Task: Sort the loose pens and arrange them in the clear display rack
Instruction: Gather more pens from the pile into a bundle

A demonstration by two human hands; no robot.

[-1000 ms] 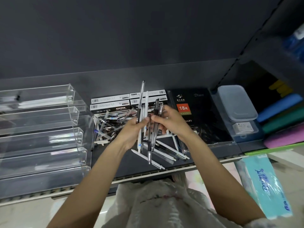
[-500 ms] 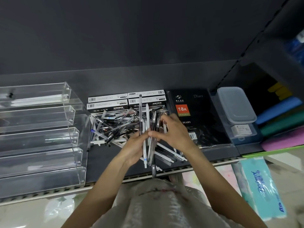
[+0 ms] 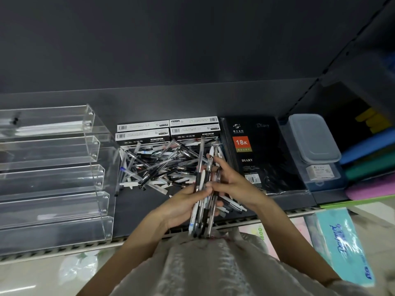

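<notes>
A bundle of pens (image 3: 203,201) is held upright at centre frame, clasped in the left hand (image 3: 181,207), whose grip is curled round the lower half with the thumb laid across the barrels. The bundle's upper part is pinched by the right hand (image 3: 229,182), fingers narrowed round a few barrels, one fingertip raised toward 12 o'clock. Both forearms are angled in from 6 o'clock, meeting above the shelf (image 3: 139,212). The loose pens (image 3: 158,165) are seen heaped at 10 o'clock from the hands, in front of the pen boxes (image 3: 168,130). The clear display rack (image 3: 51,167) is set at 9 o'clock, its tiers apparently bare. A black diary (image 3: 256,154) is found at 2 o'clock
</notes>
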